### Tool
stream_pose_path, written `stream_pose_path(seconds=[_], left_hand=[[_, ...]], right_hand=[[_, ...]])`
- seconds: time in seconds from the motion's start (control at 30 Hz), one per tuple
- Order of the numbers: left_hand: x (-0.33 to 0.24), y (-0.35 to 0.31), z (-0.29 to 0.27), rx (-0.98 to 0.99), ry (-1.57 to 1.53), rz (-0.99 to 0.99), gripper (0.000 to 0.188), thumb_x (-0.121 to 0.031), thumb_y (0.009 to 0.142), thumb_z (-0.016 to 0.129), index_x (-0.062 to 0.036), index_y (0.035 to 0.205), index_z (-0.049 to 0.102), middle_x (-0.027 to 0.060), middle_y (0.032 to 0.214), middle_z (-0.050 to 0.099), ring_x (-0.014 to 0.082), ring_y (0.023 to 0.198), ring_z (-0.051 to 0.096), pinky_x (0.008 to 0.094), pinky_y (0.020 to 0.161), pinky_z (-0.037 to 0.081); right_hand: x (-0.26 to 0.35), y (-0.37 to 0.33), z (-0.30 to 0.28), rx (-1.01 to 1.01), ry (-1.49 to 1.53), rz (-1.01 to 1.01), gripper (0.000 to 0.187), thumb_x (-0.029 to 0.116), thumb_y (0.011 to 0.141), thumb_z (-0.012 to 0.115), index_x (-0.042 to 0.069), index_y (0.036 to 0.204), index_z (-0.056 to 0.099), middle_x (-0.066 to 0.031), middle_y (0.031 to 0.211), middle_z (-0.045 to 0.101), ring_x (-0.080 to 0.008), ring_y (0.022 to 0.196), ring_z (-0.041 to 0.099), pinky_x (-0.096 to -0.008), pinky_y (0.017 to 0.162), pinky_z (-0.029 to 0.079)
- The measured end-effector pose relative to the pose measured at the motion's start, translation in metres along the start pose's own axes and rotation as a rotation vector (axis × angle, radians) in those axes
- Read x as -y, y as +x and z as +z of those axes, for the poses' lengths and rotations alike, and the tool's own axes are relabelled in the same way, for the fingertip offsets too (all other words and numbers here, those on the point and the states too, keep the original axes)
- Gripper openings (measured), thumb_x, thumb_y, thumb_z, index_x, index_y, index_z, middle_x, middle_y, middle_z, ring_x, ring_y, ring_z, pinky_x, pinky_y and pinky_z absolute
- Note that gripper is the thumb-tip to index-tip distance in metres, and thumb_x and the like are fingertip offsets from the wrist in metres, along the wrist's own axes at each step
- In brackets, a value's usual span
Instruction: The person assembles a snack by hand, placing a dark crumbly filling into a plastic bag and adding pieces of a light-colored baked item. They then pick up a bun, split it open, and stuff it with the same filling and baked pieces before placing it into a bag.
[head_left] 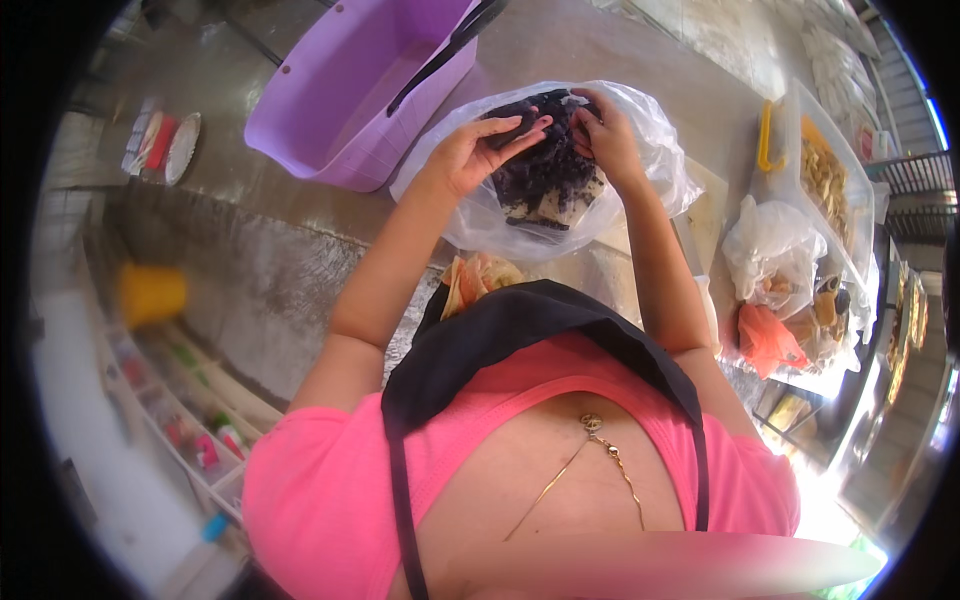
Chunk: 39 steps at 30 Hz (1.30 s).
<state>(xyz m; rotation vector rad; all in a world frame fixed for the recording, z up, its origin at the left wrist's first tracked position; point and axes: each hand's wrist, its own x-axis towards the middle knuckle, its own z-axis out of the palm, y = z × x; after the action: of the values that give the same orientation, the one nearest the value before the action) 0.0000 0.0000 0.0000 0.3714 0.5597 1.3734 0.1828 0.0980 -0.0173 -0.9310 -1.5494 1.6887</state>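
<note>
Nr purple tub (402,142), clear bag (648,185) w/ dark clumps (540,182), R fingers (603,106) part-covering.

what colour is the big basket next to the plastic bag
The basket is light purple, with a black handle, in the head view.

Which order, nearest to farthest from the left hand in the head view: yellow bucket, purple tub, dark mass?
1. Dark mass: in the bag, right by the left hand.
2. Purple tub: left of the bag.
3. Yellow bucket: far left.
</note>
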Motion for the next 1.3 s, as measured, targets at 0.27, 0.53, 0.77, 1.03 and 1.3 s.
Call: stream_pose_path(seconds=[0.27,0.53,0.77,1.03,1.3], left_hand=[[-0.015,0.006,0.002,0.166,-0.489,-0.090,0.045,-0.003,0.091,0.046,0.0160,0.129,0.029,0.0341,0.138,0.025,0.0457,0.133,0.023,0.0533,0.108,0.030],[-0.005,0.009,0.001,0.059,-0.257,0.016,0.035,-0.005,0.090,0.054,0.0073,0.121,0.042,0.0265,0.128,0.042,0.0410,0.125,0.038,0.0506,0.105,0.036],[0.002,0.010,0.007,-0.173,-0.090,0.016,0.029,-0.022,0.095,0.048,-0.0019,0.116,0.051,0.0164,0.115,0.055,0.0279,0.112,0.051,0.0443,0.097,0.043],[0.071,0.030,0.017,-0.500,0.715,0.605,0.042,-0.036,0.099,0.037,-0.0011,0.092,0.058,0.0103,0.088,0.064,0.0216,0.078,0.058,0.0353,0.065,0.045],[0.070,0.020,0.020,-0.543,1.232,0.865,0.058,-0.040,0.097,0.037,0.0049,0.064,0.051,0.0237,0.058,0.047,0.0360,0.051,0.045,0.0407,0.051,0.036]], right_hand=[[-0.004,0.008,-0.002,-0.127,-0.325,0.021,0.024,0.031,0.097,0.046,0.008,0.098,0.053,0.0029,0.059,0.046,-0.0064,0.046,0.037,-0.0212,0.043,0.029],[-0.024,0.012,0.001,-0.262,-0.228,-0.210,0.032,0.036,0.092,0.054,0.004,0.092,0.061,-0.0064,0.087,0.057,-0.0126,0.082,0.055,-0.0243,0.071,0.043],[0.015,-0.010,0.014,-0.017,-0.360,-0.370,0.043,0.017,0.086,0.059,0.001,0.124,0.047,-0.0174,0.117,0.052,-0.0288,0.117,0.048,-0.0344,0.097,0.038],[0.029,-0.027,0.056,-0.214,-0.705,-0.794,0.016,0.012,0.085,0.059,0.000,0.087,0.049,-0.0166,0.084,0.052,-0.0371,0.080,0.051,-0.0417,0.069,0.043],[0.013,-0.021,0.054,-0.260,-0.408,-0.411,0.016,0.016,0.095,0.047,0.002,0.087,0.048,-0.0112,0.062,0.050,-0.0192,0.053,0.046,-0.0329,0.051,0.038]])
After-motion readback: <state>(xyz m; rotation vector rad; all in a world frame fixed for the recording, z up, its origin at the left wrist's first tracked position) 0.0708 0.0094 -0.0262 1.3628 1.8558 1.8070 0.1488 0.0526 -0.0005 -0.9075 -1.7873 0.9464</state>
